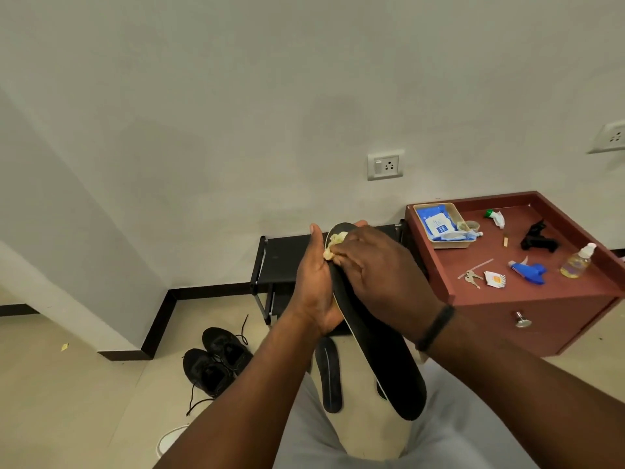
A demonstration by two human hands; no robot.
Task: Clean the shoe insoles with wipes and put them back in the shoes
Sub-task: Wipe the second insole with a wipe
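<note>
My left hand (316, 286) holds a long black insole (389, 363) from underneath, near its toe end, with the thumb up along its edge. My right hand (375, 269) presses a crumpled yellowish wipe (334, 243) onto the top of that insole near the toe. A second black insole (328, 377) lies on the floor below. Two black laced shoes (216, 360) stand side by side on the floor to the left. A blue pack of wipes (438, 223) sits in a small tray on the cabinet.
A red-brown cabinet (527, 319) stands at the right; on its top lie keys (472, 278), a blue spray head (529, 271), a small spray bottle (578, 260) and a black object (537, 238). A black shoe rack (280, 265) stands against the wall behind my hands.
</note>
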